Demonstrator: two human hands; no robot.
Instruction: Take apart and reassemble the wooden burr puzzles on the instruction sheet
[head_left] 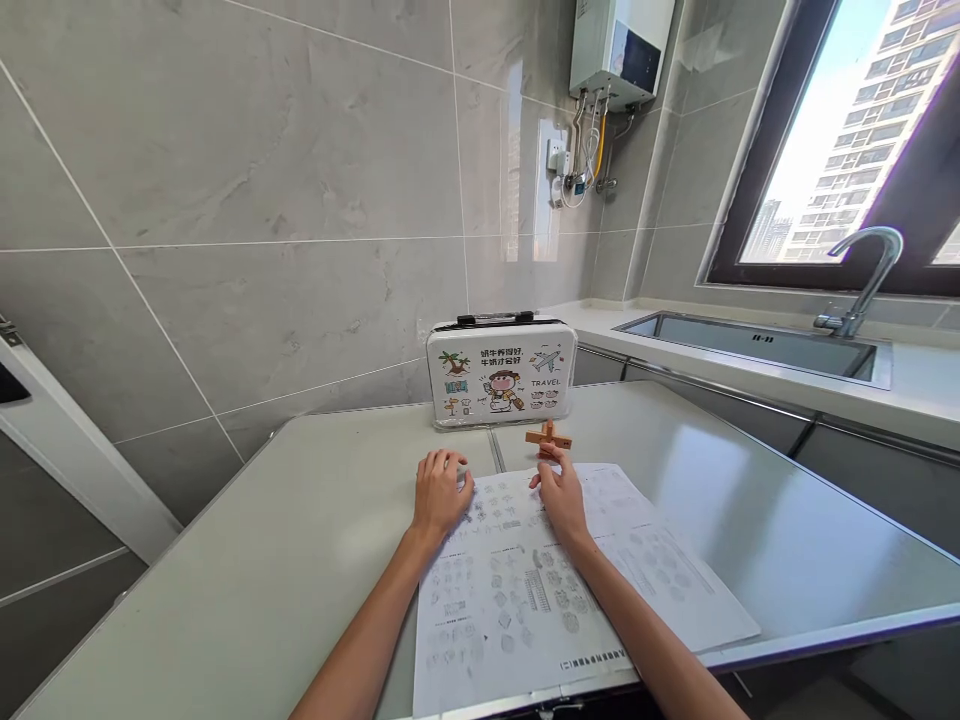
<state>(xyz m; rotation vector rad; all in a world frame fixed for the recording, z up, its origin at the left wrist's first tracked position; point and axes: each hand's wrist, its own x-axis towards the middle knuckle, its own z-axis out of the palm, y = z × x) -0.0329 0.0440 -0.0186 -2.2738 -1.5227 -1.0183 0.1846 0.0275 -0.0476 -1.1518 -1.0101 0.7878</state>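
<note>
A small cross-shaped wooden piece (548, 438), orange-brown, rests on the table just beyond the paper's far edge. My right hand (561, 495) lies over the paper, its fingertips reaching the near side of the wooden piece; whether they touch it I cannot tell. Thumb and index finger are apart, with nothing visibly held. At the left far corner of the large printed sheets (517, 600), my left hand (440, 490) rests with fingers loosely bent and thumb apart, holding nothing. Rows of small grey drawings and text cover the sheets.
Behind the wooden piece a white cartoon-printed case (501, 385) with a black handle stands upright against the tiled wall. The pale table (300, 560) has a seam across it. To the right are a counter with a sink (750, 340), a faucet (862, 285) and a window.
</note>
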